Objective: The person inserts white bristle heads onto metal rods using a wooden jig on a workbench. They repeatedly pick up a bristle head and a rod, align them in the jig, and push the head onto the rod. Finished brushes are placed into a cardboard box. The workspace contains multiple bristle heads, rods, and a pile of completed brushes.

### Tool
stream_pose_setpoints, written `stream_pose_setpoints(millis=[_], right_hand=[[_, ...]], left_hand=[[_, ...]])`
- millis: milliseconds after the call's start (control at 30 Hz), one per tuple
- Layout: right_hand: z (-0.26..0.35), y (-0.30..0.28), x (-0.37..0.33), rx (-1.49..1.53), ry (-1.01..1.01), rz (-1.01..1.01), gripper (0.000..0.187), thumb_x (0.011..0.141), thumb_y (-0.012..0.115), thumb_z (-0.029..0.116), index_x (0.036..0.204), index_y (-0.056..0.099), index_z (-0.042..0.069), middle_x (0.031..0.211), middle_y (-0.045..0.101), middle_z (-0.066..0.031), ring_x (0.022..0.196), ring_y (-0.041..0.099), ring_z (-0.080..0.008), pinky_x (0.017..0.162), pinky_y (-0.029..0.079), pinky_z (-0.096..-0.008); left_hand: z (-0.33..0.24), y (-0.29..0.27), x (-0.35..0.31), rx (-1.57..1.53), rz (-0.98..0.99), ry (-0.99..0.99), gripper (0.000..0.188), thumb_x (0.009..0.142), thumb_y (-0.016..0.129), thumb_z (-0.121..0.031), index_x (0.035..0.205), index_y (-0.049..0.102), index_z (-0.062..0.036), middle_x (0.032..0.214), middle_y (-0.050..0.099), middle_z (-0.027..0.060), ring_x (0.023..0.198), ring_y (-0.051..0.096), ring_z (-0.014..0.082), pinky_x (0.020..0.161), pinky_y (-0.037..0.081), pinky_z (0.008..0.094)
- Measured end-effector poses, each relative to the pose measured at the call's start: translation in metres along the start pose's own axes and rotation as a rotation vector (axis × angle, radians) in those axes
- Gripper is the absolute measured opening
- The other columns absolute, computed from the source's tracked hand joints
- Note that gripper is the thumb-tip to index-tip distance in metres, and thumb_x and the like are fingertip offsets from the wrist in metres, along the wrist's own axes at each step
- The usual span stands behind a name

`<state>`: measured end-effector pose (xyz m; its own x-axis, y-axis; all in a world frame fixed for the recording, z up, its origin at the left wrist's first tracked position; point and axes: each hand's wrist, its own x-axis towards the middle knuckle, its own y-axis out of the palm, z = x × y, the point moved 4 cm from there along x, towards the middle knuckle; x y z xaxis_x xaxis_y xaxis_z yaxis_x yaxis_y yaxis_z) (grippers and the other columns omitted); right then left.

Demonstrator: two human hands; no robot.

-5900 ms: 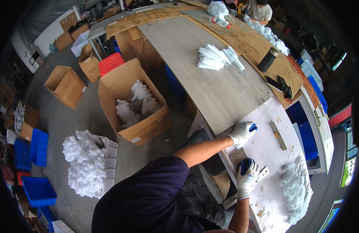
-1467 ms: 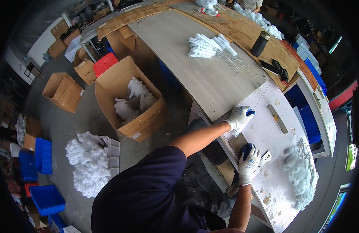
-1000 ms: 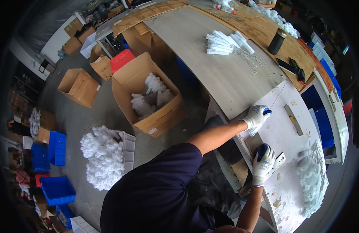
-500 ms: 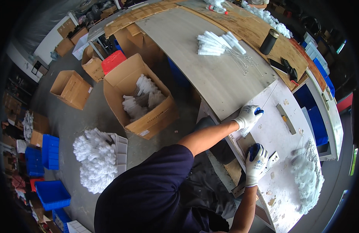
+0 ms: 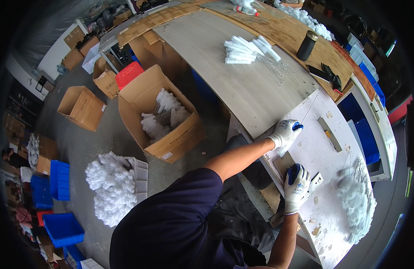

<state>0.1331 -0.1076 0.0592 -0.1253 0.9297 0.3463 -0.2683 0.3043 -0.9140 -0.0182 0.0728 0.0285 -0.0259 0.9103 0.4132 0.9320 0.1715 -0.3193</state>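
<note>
My left hand (image 5: 286, 133), in a white glove with blue-coated fingertips, is closed around a white wire-stemmed brush (image 5: 282, 149). Its bristles show below the hand, and its thin wire runs up and right across the white bench (image 5: 325, 210). My right hand (image 5: 297, 188), gloved the same way, rests near the bench's front edge with its fingers curled; whatever it grips is hidden. Beside it lies a toothed metal plate (image 5: 315, 182), partly covered by the hand. Farther right is a heap of white fluffy brushes (image 5: 355, 206) with wire stems.
Finished-looking white brushes (image 5: 242, 50) lie on the grey board (image 5: 207, 40). Beyond stand a black bottle (image 5: 307, 45), a phone (image 5: 318, 73) and a black glove (image 5: 331, 77). A metal bar (image 5: 330, 134) sits on the bench. Left, a carton (image 5: 180, 139) and a grey crate (image 5: 141, 179) hold brushes.
The whole view has shifted slightly. Both hands stay in nearly the same place on the bench, and the brush is still in my left hand.
</note>
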Motion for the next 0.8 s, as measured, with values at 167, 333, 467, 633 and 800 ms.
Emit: stream_pose_setpoints(millis=[167,333,467,633,800], right_hand=[[0.0000,0.0001,-0.0003,0.002,-0.006,-0.004,0.049,0.083,0.075,0.020,0.126,0.060,0.004,0.124,0.063,-0.0168,0.116,0.056,-0.0364,0.103,0.044,-0.0479],[0.0010,-0.0014,0.0002,-0.001,-0.011,-0.016,0.047,0.083,0.075,0.020,0.125,0.061,0.004,0.123,0.063,-0.0167,0.115,0.057,-0.0365,0.102,0.044,-0.0478],[0.0010,-0.0019,0.0002,0.020,-0.012,-0.010,0.047,0.083,0.075,0.020,0.124,0.060,0.004,0.122,0.063,-0.0169,0.114,0.057,-0.0362,0.102,0.044,-0.0480],[0.0020,-0.0025,0.0005,0.018,-0.027,-0.005,0.047,0.082,0.075,0.020,0.123,0.061,0.003,0.120,0.063,-0.0170,0.113,0.057,-0.0367,0.102,0.044,-0.0484],[0.0035,-0.0046,0.0008,0.030,-0.032,-0.018,0.046,0.082,0.076,0.021,0.122,0.061,0.003,0.118,0.064,-0.0165,0.112,0.057,-0.0369,0.100,0.045,-0.0483]], left_hand=[[0.0026,0.0008,0.0006,0.024,0.001,-0.013,0.029,0.092,0.067,-0.033,0.085,0.065,-0.0052,0.087,0.069,0.0176,0.082,0.065,0.0392,0.075,0.050,0.0475],[0.0023,0.0013,0.0005,0.013,0.017,-0.016,0.029,0.092,0.067,-0.033,0.084,0.065,-0.0054,0.086,0.069,0.0176,0.081,0.066,0.0392,0.075,0.050,0.0474],[0.0021,0.0007,0.0010,0.021,0.009,-0.009,0.029,0.093,0.067,-0.033,0.084,0.065,-0.0055,0.085,0.069,0.0175,0.081,0.065,0.0392,0.074,0.050,0.0479],[0.0042,0.0015,0.0005,0.021,0.011,-0.013,0.030,0.094,0.067,-0.035,0.087,0.067,-0.0053,0.087,0.069,0.0192,0.082,0.065,0.0411,0.075,0.050,0.0480],[0.0061,0.0018,-0.0022,0.020,0.001,0.009,0.032,0.094,0.068,-0.036,0.093,0.069,-0.0038,0.090,0.070,0.0196,0.084,0.066,0.0416,0.077,0.051,0.0471]])
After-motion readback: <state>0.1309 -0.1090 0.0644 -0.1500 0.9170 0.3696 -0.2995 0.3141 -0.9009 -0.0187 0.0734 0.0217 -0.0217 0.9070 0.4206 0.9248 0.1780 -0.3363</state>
